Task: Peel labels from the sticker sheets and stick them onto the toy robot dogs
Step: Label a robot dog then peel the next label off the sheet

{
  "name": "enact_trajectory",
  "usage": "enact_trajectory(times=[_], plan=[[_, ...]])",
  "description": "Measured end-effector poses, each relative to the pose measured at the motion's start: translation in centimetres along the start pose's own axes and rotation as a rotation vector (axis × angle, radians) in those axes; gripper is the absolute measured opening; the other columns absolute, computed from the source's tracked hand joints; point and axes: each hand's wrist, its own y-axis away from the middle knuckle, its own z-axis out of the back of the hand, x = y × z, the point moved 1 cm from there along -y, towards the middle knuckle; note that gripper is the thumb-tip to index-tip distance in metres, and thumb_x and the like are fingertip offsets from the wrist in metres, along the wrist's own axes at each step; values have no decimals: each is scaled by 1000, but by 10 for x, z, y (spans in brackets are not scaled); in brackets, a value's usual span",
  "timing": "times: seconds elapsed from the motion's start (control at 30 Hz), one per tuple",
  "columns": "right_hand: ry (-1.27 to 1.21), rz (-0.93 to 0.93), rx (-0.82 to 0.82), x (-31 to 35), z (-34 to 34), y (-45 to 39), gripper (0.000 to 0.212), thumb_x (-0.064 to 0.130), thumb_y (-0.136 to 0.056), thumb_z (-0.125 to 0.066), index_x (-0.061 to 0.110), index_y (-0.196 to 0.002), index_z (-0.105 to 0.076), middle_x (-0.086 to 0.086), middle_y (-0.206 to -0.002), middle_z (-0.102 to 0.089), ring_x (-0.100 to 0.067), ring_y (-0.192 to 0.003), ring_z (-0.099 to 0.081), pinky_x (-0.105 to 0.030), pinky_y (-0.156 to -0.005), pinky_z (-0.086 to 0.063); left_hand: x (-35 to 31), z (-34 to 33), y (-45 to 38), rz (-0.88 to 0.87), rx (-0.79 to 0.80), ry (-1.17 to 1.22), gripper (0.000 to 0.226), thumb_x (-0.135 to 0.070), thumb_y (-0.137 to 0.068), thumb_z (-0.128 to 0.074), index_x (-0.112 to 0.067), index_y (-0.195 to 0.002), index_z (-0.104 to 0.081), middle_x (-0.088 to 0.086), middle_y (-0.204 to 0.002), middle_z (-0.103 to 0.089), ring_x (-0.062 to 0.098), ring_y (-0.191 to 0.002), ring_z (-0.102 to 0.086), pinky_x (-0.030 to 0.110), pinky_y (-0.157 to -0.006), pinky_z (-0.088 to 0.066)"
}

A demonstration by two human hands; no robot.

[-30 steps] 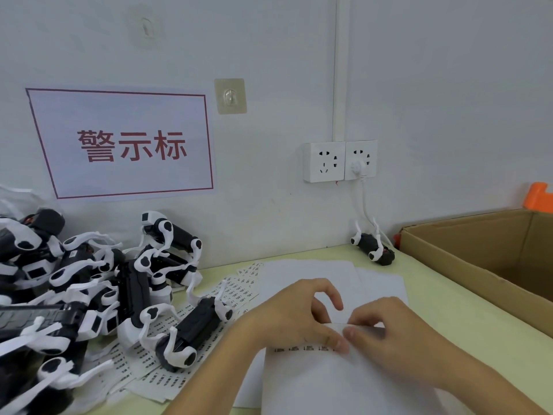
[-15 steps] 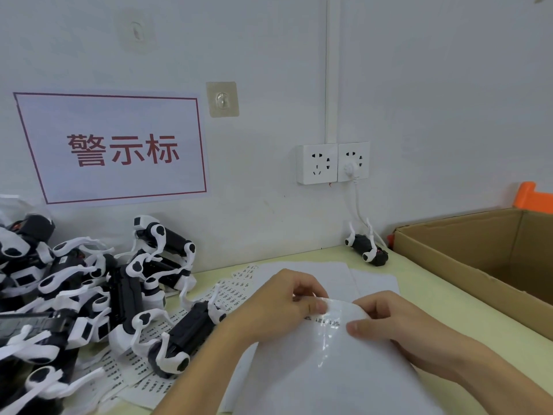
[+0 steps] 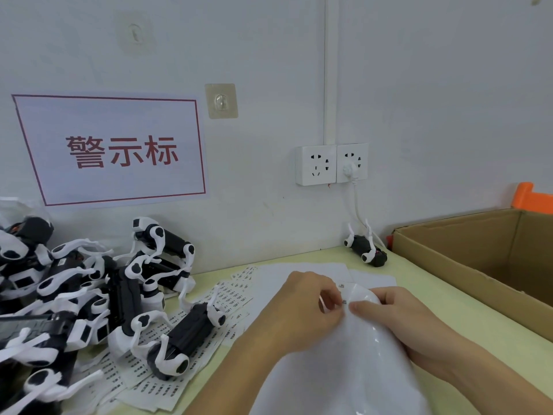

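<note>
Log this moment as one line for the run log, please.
step: peeling label | left hand: pinches label at sheet edge | right hand: holds sticker sheet bent | toy robot dogs: piled left, untouched

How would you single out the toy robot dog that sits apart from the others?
Start at the double wall socket and follow its white cable down to the table. The lone toy dog lies there against the wall, beside the cardboard box, unlike the heap of dogs far left.

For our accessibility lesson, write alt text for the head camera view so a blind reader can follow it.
Two hands work at a bent glossy sticker sheet over a pale green table: the left hand pinches at a label, the right hand grips the sheet. Toy robot dogs pile at left on printed label sheets; a cardboard box stands at right.
</note>
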Motion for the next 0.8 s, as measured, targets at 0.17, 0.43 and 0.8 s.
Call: enact_trajectory(times=[0.17, 0.43, 0.8], plan=[[-8, 0, -29, 1, -4, 1, 20, 14, -89, -67, -4, -84, -72, -30, -94, -71, -26, -73, -67, -36, -71, -48, -1, -9, 0, 29, -11, -4, 10, -30, -91, -68, -23, -88, -74, -13, -77, -62, 0, -63, -55, 11, -56, -43], [17, 32, -16, 4, -9, 4, 27, 32, -61, -72, 8, -72, -76, -21, -80, -72, -23, -67, -67, -31, -65, -47, -4, -10, 0, 99, -4, 3, 15, -15, -89, -67, -13, -75, -73, -1, -72, -66, 21, -73, -68, 36, -68, -58], [12, 7, -27, -2, -8, -1, 16, 9, -85, -66, 3, -76, -77, -26, -85, -73, -32, -72, -69, -36, -71, -48, 1, -10, -2, 201, 40, 119, 16, -10, -89, -67, -7, -74, -72, 8, -72, -72, 17, -62, -67, 38, -72, -62]])
